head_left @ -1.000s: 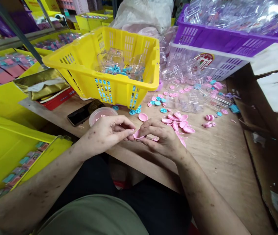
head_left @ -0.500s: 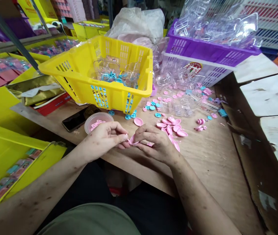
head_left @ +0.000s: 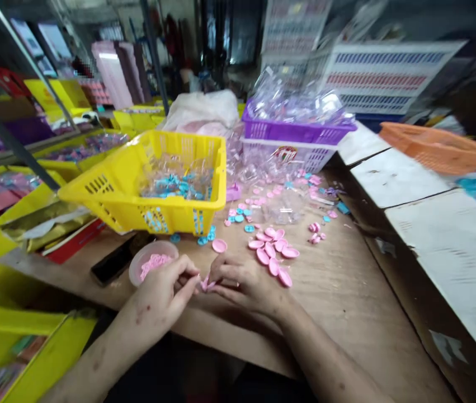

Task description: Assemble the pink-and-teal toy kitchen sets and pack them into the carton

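A small pink plastic piece (head_left: 206, 285) is pinched between my two hands at the table's front edge. My left hand (head_left: 166, 291) is closed on its left end, thumb against fingertips. My right hand (head_left: 241, 280) grips its right side, fingers curled over it. The fingers cover much of the piece, so its full shape is hidden. Left of my hands stands a round clear tub (head_left: 133, 270) with small pink parts (head_left: 152, 264) in it. Several pink oval pieces (head_left: 272, 249) lie in a loose pile beyond my right hand, and a single pink oval (head_left: 220, 245) lies nearer the yellow basket.
A yellow basket (head_left: 179, 210) holds clear packaging and blue parts. Behind the pile are blue discs (head_left: 239, 219), pink bits and clear plastic shells (head_left: 286, 210). A phone (head_left: 114, 262) lies left of the tub. A purple basket (head_left: 296, 133) is stacked at the back.
The head view has tilted up, bringing more of the room's back and an orange basket into sight. Both hands still hold the pink piece together; their grip looks much the same.
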Demonstrator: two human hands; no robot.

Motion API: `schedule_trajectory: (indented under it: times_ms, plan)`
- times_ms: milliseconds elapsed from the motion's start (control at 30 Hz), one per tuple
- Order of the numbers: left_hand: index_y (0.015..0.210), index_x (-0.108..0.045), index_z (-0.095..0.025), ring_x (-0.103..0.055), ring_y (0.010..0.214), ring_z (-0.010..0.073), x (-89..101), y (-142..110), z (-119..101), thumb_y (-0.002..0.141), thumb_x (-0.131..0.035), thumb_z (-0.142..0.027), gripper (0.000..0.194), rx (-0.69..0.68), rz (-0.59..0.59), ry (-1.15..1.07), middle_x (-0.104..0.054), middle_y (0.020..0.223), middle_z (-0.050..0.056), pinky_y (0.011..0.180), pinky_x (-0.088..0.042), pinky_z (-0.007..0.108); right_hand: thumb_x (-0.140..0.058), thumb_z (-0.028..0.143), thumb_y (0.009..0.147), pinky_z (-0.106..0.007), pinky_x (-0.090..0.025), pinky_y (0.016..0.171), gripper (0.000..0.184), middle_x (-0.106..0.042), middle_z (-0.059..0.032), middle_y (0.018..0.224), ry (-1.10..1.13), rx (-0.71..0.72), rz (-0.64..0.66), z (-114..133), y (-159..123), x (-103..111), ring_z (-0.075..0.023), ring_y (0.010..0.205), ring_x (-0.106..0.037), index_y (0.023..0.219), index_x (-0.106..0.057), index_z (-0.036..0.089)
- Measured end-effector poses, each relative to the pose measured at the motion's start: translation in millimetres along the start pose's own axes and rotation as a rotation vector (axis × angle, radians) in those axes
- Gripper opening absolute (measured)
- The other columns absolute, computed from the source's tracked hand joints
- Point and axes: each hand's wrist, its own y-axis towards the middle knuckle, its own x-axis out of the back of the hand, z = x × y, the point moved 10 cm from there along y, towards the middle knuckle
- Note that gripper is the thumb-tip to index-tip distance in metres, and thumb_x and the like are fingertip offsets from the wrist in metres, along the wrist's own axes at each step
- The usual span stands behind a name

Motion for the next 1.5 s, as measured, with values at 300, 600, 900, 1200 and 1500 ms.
schedule_trajectory:
  times_ms: [300, 600, 900, 1200, 1500]
  plan:
    - [0.092, -0.070, -0.028, -0.083, 0.077, 0.0273, -6.6, 9, 18, 0.094, -0.080, -0.072, 0.045, 0.142, 0.069, -0.207, -0.080, 0.092, 0.004, 0.075, -0.071, 0.038, -0.077, 0.035, 0.112, -0.028, -0.059, 0.083, 0.013, -0.078, -0.0063, 0.106, -0.019, 0.031, -0.118, -2, -3, 4, -0.0188, 0.093, -0.076, 0.109, -0.079, 0.022]
    - [0.116, -0.072, -0.023, -0.084, 0.090, 0.0276, -16.2, 17, 35, 0.096, -0.080, -0.069, 0.051, 0.131, 0.075, -0.284, -0.084, 0.099, 0.009, 0.087, -0.070, 0.038, -0.076, 0.037, 0.113, -0.027, -0.058, 0.088, 0.015, -0.077, -0.0051, 0.106, -0.063, -0.001, -0.195, -14, -1, 13, -0.0194, 0.099, -0.075, 0.110, -0.079, 0.023]
    - [0.112, -0.083, -0.023, -0.069, 0.121, 0.0372, 75.8, 20, 48, 0.106, -0.064, -0.032, 0.022, 0.038, -0.001, 0.729, -0.079, 0.120, 0.012, 0.108, -0.055, 0.056, -0.077, 0.022, 0.103, -0.044, -0.053, 0.090, 0.010, -0.078, -0.0136, 0.114, -0.837, -0.726, -0.098, -84, -31, 82, -0.0353, 0.111, -0.071, 0.095, -0.083, 0.020]
    - [0.111, -0.089, -0.029, -0.066, 0.122, 0.0397, 46.7, 29, 76, 0.101, -0.077, -0.024, 0.016, 0.136, 0.267, 0.960, -0.080, 0.120, 0.011, 0.100, -0.045, 0.054, -0.070, 0.035, 0.112, -0.069, -0.043, 0.115, 0.033, -0.066, -0.0118, 0.162, -0.660, -0.456, 0.148, -79, -12, 5, -0.0434, 0.148, -0.054, 0.145, -0.075, 0.032]
    - [0.099, -0.081, -0.021, -0.068, 0.117, 0.0367, 45.4, 31, 80, 0.101, -0.074, -0.024, 0.008, 0.094, 0.305, 0.950, -0.082, 0.112, 0.011, 0.099, -0.040, 0.053, -0.068, 0.011, 0.101, -0.047, -0.049, 0.097, 0.011, -0.078, -0.0088, 0.105, -0.628, -0.371, -0.028, -82, -13, 38, -0.0305, 0.105, -0.071, 0.101, -0.073, 0.021]
